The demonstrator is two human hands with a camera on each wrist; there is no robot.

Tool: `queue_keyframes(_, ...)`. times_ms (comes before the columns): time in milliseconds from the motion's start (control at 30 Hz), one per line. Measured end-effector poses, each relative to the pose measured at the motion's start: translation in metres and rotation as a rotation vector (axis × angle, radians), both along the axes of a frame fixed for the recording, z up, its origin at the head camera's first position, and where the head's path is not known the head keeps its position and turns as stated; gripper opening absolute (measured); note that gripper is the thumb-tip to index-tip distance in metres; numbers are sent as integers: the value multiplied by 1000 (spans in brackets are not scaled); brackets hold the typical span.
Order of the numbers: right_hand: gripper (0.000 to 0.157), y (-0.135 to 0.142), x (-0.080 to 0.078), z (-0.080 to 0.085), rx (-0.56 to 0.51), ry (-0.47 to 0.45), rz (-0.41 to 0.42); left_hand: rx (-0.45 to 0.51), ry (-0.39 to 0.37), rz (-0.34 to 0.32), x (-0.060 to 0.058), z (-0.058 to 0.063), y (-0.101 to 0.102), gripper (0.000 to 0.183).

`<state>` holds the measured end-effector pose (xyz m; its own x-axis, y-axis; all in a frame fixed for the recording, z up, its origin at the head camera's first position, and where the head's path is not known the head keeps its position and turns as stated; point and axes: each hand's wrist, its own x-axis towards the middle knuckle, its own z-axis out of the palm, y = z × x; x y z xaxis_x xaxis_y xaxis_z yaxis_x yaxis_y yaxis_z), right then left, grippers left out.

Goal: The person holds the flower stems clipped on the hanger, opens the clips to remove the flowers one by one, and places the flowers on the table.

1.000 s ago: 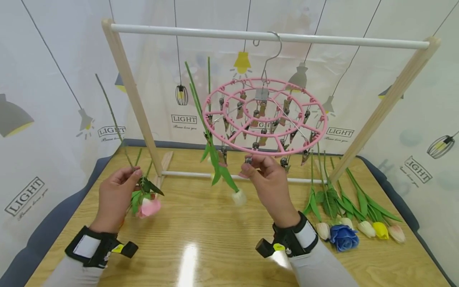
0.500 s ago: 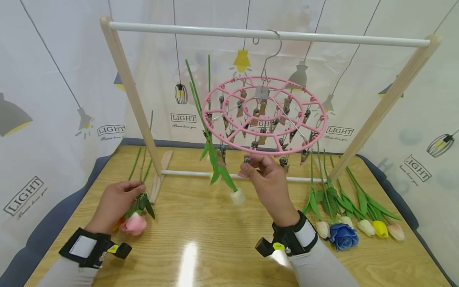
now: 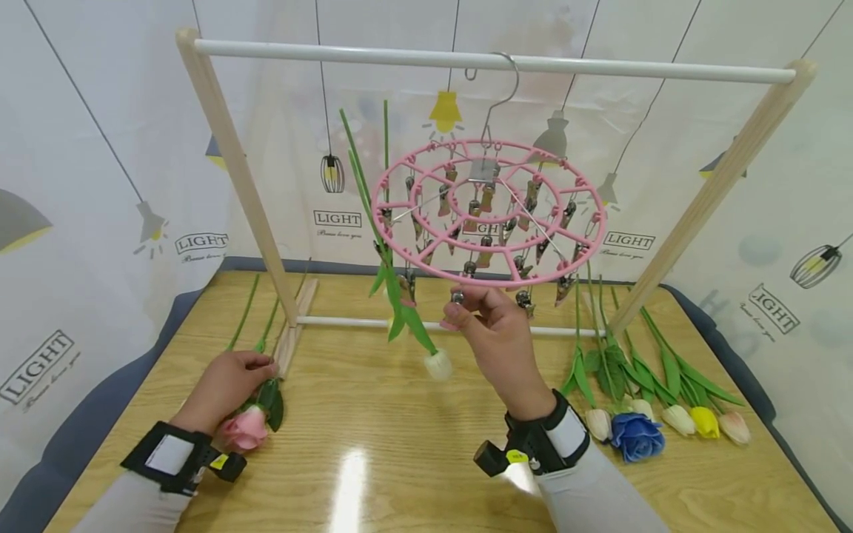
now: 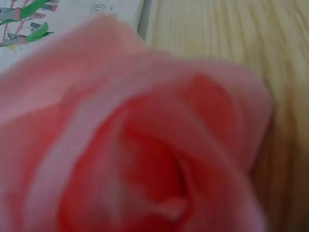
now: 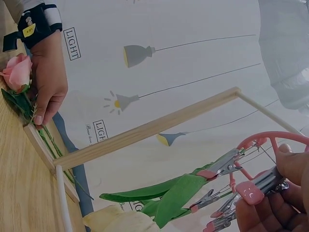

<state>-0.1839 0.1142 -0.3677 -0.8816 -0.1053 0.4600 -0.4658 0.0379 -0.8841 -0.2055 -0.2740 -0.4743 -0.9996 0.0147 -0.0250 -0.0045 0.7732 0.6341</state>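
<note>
At the table's left, my left hand (image 3: 233,385) pinches the stem of a pink rose (image 3: 245,429) just above its leaves, with the bloom toward me. That rose (image 4: 145,145) fills most of the left wrist view, blurred. My right hand (image 3: 496,337) pinches a metal clip (image 5: 260,186) with pink tips, under the near rim of a round pink clip hanger (image 3: 426,266). A white tulip (image 3: 438,364) hangs bloom down from clips at the hanger's left side, its stem pointing up.
The hanger hooks onto the white bar (image 3: 333,53) of a wooden-legged rack (image 3: 240,178). On the right of the table lie several tulips and a blue rose (image 3: 637,437). More green stems (image 3: 245,311) lie by my left hand. A printed curtain stands behind.
My left hand has lowered the pink rose toward the tabletop, and its stem has dropped from steeply raised to low beside the rack's left foot. My right hand stays at the clip.
</note>
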Motion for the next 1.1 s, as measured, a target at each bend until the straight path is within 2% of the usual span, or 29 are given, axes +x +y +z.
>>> queue_keyframes(67,29,0,0,0,0,0,0,-15,7,-6,0,-1,1,35)
queue_keyframes(367,29,0,0,0,-11,-9,10,-128,124,-27,2,-2,6,35)
queue_keyframes(500,29,1,1,0,-18,-8,16,-185,123,-55,3,-1,7,31)
queue_keyframes(767,28,1,1,1,-18,4,22,-213,118,-72,8,9,12,30)
queue_keyframes(900,28,1,1,1,-11,5,17,-217,205,-58,14,17,17,30)
queue_keyframes(1000,28,2,1,1,-13,1,21,-202,304,-37,15,23,24,31)
queue_keyframes(1100,29,2,2,2,-14,2,23,-148,402,-26,15,32,37,33)
